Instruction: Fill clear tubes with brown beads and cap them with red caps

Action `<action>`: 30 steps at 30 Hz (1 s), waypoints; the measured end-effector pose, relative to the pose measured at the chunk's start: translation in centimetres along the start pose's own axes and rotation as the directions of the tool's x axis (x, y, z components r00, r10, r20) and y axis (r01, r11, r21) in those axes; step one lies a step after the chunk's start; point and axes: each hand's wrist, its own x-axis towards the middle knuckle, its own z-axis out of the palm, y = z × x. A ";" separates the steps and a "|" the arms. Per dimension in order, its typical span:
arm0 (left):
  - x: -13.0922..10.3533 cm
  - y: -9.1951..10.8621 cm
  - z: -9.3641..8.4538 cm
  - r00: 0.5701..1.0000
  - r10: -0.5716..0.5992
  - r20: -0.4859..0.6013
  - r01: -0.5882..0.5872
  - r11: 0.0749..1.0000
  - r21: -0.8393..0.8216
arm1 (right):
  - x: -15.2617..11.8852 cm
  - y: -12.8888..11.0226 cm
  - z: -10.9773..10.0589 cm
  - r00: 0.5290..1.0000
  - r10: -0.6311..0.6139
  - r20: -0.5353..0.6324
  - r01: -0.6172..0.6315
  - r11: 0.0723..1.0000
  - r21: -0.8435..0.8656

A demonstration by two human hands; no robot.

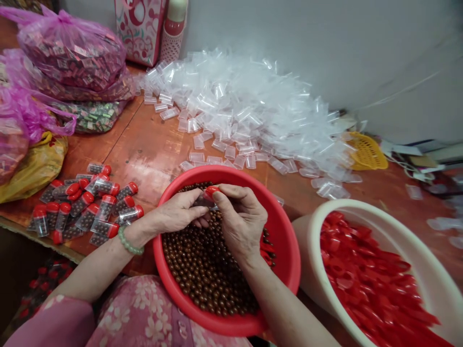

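Both hands are close together over a red basin [285, 241] of shiny brown balls [206, 270]. My left hand [183, 209], with a green bead bracelet [130, 242] at the wrist, is closed on a small clear tube [203, 200] holding dark balls. At the tube's end, my right hand [240, 217] pinches a red cap [211, 190] between thumb and fingers. How firmly the cap sits on the tube is hidden by the fingers. Several red pieces [266, 250] lie in the basin at its right side. Filled tubes with red caps [104, 207] are heaped on the table to the left.
Clear empty tubes [235, 106] form a large pile along the wall. A white tub [383, 217] of red caps [361, 279] stands at the right, a yellow basket [367, 152] behind it. Pink bags [72, 53], a yellow bag [36, 166] and a bottle [172, 36] are at the back left.
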 end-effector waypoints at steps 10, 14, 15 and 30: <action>0.2 0.2 0.4 0.987 0.062 -0.146 -0.036 0.984 0.173 | 0.2 1.3 0.9 0.997 0.076 -0.035 -0.069 0.983 0.168; 0.2 0.7 0.5 0.996 -0.085 -0.033 0.082 0.993 -0.086 | 0.2 1.1 1.3 0.996 0.044 -0.083 -0.036 0.994 0.100; 0.2 0.8 0.4 0.996 -0.089 -0.030 0.086 0.991 -0.104 | 0.2 1.1 1.4 0.995 0.026 -0.096 -0.019 0.997 0.076; 0.5 0.1 0.1 0.998 0.011 -0.066 -0.014 0.999 -0.040 | 0.5 1.2 1.6 0.994 -0.038 -0.104 0.040 0.999 0.019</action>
